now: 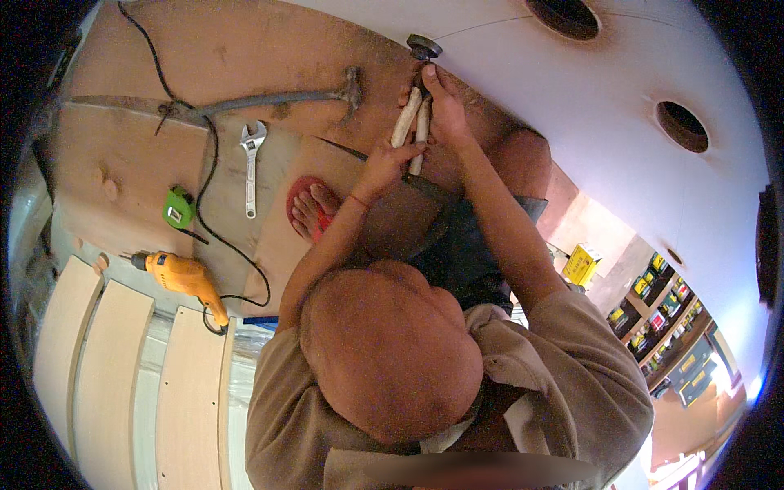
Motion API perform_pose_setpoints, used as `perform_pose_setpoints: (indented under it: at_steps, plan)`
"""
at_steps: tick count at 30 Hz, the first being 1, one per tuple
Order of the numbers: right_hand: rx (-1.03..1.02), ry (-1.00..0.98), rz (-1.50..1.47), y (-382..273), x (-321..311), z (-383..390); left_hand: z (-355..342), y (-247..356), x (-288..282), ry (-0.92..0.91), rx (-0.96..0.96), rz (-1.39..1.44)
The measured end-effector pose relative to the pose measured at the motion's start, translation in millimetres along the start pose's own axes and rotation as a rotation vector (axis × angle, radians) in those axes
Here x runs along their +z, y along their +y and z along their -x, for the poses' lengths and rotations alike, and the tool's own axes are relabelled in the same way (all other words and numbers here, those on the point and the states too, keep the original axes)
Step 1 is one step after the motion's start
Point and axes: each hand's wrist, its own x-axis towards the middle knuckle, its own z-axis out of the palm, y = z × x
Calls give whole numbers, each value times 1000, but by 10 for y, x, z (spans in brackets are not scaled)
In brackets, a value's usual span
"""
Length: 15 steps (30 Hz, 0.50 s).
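Neither my left hand nor my right hand can be made out. A person (392, 343) crouches below me, bare head down, a red slipper on one foot. The person's left hand (381, 170) and right hand (443, 106) grip a tool with two pale wrapped handles (407, 114), its far end beside a dark round fitting (424, 46) at the edge of a large white curved surface (498, 57). Left of them lie a hammer-like long-handled tool (278, 101), an adjustable wrench (251, 167), a green tape measure (177, 208) and a yellow drill (184, 279).
Curved pale boards (110, 367) lie at the lower left. A black cable (216, 175) runs across brown sheets (163, 49) on the floor. Round holes (682, 126) pierce the white surface. Shelves with small boxes (653, 318) and a yellow box (581, 263) are at the right.
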Motion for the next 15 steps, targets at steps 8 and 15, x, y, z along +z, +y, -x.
perform_pose_setpoints:
  at_steps: [8, 15]
  plan:
    - [-129, -13, 176, -265, 41, 132, 53, 59, -15, -34, 217, 283]
    - [131, -8, 149, -660, 133, 275, 173, 169, -32, -81, 133, 427]
